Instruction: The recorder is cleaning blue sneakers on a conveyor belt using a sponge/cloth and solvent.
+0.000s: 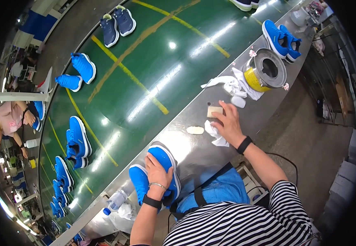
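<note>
My left hand (158,174) grips a blue sneaker (160,152) with a white sole, fingers laid over its upper. The matching blue sneaker (138,178) stands close beside it on the metal ledge. Further right, my right hand (230,125) has its thumb and fingers at a small beige block (215,112), which looks like a sponge or eraser. A crumpled white cloth (216,134) lies under that hand. Nearby on the metal are a flat cream oval piece (195,130) and a white rounded piece (238,102).
A round metal can (267,67) with a yellow label stands on the ledge (192,151) beside white rags (227,85). Blue sneakers (277,40) sit beyond it. The green conveyor (145,61) carries several shoe pairs. A clear bottle (116,199) is at lower left; another person (12,119) works across.
</note>
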Available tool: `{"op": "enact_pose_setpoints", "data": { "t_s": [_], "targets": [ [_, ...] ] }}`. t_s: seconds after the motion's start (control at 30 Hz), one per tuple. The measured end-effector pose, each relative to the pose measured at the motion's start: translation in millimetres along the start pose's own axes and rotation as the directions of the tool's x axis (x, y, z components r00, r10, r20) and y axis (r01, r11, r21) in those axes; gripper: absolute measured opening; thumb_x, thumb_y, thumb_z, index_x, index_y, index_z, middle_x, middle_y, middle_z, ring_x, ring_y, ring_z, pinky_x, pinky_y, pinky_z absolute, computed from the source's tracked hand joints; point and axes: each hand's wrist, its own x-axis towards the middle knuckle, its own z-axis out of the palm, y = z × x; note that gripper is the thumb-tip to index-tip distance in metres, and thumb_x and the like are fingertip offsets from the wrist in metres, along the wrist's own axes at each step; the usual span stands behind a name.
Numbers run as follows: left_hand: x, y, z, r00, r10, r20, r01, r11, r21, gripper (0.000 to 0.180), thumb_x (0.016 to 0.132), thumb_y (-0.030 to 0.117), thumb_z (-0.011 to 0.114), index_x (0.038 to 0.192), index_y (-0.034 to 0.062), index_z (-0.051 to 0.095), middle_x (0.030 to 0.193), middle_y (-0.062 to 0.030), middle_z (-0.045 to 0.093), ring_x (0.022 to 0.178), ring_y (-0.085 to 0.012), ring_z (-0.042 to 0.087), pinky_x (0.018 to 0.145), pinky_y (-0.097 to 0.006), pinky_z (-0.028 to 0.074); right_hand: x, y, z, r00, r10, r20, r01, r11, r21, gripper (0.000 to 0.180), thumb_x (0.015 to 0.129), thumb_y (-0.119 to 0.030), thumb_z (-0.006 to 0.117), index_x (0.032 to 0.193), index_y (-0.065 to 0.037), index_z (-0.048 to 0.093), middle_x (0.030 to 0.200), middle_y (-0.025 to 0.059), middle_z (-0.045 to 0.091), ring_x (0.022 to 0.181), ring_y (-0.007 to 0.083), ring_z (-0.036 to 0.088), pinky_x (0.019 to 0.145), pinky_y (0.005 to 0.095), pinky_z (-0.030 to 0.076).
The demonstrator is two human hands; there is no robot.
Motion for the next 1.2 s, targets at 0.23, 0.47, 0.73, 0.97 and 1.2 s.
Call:
{"op": "enact_pose_setpoints", "data": {
  "t_s": [0.23,0.47,0.73,0.97,1.2],
  "targets": [
    [-2.1,-9.1,11.9,0.999,-0.033,0.021,0.033,0.999,0.027,0.103,0.066,0.025,0.073,0.133,-0.0119,0.005,0.135,-0.0331,0.019,0.125,-0.0444,0.025,0.104,-0.041,0.025,-58.1,3.1,30.1,0.994,-0.068,0.084,0.065,0.997,0.034,0.013,0.073,-0.015,0.061,0.085,-0.011,0.060,0.079,0.0062,0.052,0.078,0.0246,0.052,0.071,0.0371,0.041],
    [-6.3,-15.3,7.3,0.995,-0.085,0.049,0.086,0.996,-0.008,0.109,0.062,0.027,0.075,0.132,-0.0118,0.001,0.134,-0.0351,0.016,0.125,-0.0457,0.023,0.105,-0.041,0.023,38.4,40.3,-136.5,0.906,0.385,-0.178,-0.294,0.872,0.392,0.014,0.077,-0.003,0.055,0.090,-0.001,0.059,0.086,0.0116,0.058,0.079,0.0240,0.058,0.071,0.0338,0.046],
    [4.0,-12.4,3.3,0.991,-0.094,0.093,0.091,0.995,0.027,0.111,0.062,0.029,0.076,0.132,-0.0121,0.001,0.134,-0.0346,0.015,0.125,-0.0458,0.022,0.105,-0.041,0.024,118.5,147.7,-132.5,0.963,0.162,0.217,-0.026,0.853,-0.521,0.011,0.070,-0.007,0.055,0.071,-0.009,0.065,0.073,0.0109,0.063,0.076,0.0277,0.062,0.067,0.0377,0.049],
    [-9.3,-16.1,5.5,0.995,-0.080,0.054,0.079,0.997,0.013,0.110,0.062,0.028,0.075,0.132,-0.0125,0.002,0.134,-0.0340,0.018,0.123,-0.0451,0.026,0.104,-0.041,0.026,117.6,150.2,-159.4,0.925,0.375,0.059,-0.365,0.921,-0.134,0.009,0.071,-0.011,0.057,0.075,-0.007,0.065,0.073,0.0127,0.063,0.074,0.0293,0.062,0.065,0.0376,0.048],
    [-8.1,-21.4,6.7,0.995,-0.048,0.087,0.040,0.995,0.090,0.101,0.069,0.033,0.070,0.132,-0.0154,0.007,0.136,-0.0328,0.019,0.127,-0.0432,0.021,0.107,-0.041,0.018,80.5,171.7,-136.6,0.732,0.668,0.137,-0.553,0.463,0.693,0.015,0.082,-0.008,0.057,0.097,-0.004,0.060,0.087,0.0069,0.063,0.075,0.0153,0.060,0.065,0.0279,0.047]
  ]
}}
